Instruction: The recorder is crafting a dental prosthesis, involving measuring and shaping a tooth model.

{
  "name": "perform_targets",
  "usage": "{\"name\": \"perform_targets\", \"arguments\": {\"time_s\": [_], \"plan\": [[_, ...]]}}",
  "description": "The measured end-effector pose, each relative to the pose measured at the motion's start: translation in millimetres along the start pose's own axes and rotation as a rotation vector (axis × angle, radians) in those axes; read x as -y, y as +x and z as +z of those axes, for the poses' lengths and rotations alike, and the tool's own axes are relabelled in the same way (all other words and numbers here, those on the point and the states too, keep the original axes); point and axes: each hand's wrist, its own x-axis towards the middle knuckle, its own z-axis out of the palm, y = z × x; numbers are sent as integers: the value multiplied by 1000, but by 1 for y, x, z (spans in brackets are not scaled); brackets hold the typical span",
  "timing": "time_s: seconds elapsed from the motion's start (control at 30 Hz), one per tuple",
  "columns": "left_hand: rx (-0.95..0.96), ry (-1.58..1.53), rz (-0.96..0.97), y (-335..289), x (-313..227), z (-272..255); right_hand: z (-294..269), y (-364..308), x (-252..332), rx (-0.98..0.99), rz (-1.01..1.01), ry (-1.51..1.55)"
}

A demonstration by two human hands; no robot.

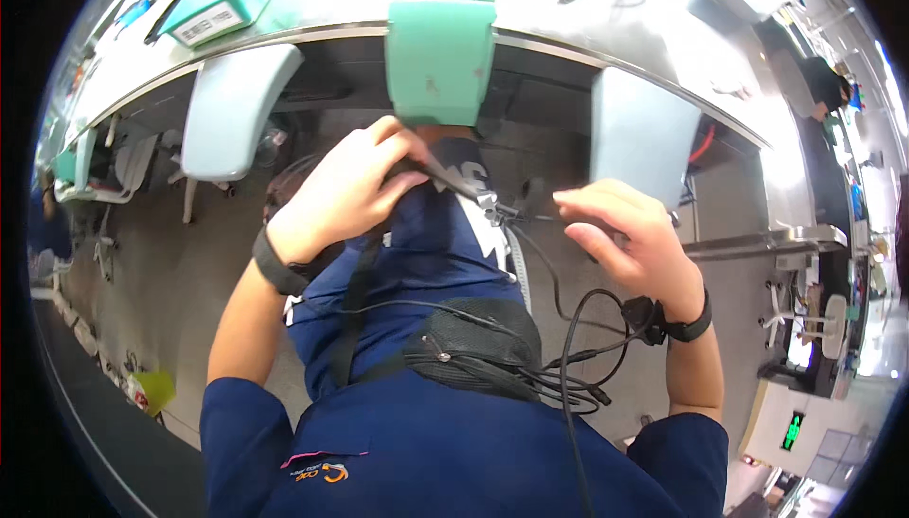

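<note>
My left hand (355,182) is closed, its thumb and fingers pinched round one end of a slim dark strap-like piece (450,180). A small metal fitting (487,202) shows at that piece's other end, above my lap. What exactly the piece is, I cannot make out. To the right, my right hand (630,234) hangs in the air with thumb and fingers apart, holding nothing. By its wrist is a small black box (644,317) with black cables (568,357) looping from it. A black mesh waist pouch (473,346) with a zip lies across my lap.
Ahead runs a metal-edged workbench (346,33). A green panel (440,54) juts over its front edge, between a left grey panel (232,111) and a right grey panel (644,130). A green bin (232,2) stands at the bench's left; a metal bar (767,243) extends at right.
</note>
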Motion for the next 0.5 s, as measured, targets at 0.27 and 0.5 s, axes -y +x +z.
{"name": "perform_targets", "arguments": {"time_s": [0.27, 0.5], "plan": [[124, -277, 2, 12, 0, 28, -34, -105, -58, -200, 437, 788], [80, -326, 193, 46, -22, 19, -81, -128, -28, -296, 817, 69]]}}
